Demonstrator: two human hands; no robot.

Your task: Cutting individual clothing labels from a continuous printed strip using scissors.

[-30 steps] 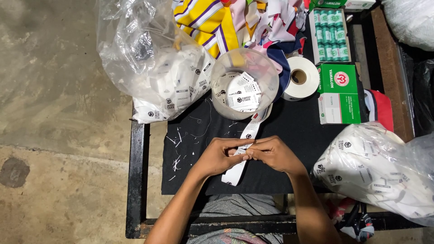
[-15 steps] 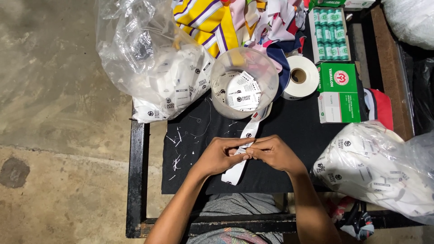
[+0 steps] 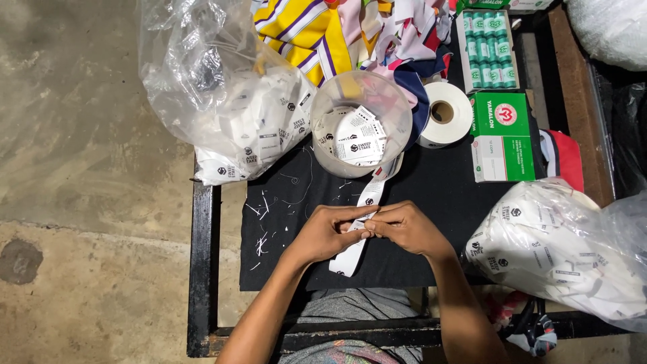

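- Both hands meet over the black worktop (image 3: 431,195): the left hand (image 3: 330,232) and right hand (image 3: 404,229) pinch a strip of white woven labels (image 3: 371,195) between them, each grip closed narrow on the tape, fingertips almost touching.
- From the grip the strip runs up and away into a clear plastic tub (image 3: 360,121) just beyond the hands, which is part full of cut labels; its loose tail hangs down below the hands, toward the person's lap. Held taut like this, one label sits squarely between the thumbs, seemingly so it can be folded or parted at the seam, though the fingers hide the exact spot.
- The labels are white with dark printed marks, flat and ribbon-like, joined end to end.
- Left of the grip and beyond it, a clear bag (image 3: 222,101) of the same labels slumps over the worktop's edge; to the right, another full bag (image 3: 566,249) lies close by.
- Farther off sit a roll of white tape (image 3: 445,114), green boxes (image 3: 502,135) and striped fabric scraps (image 3: 317,34).
- Thread clippings (image 3: 266,222) litter the cloth left of the grip.
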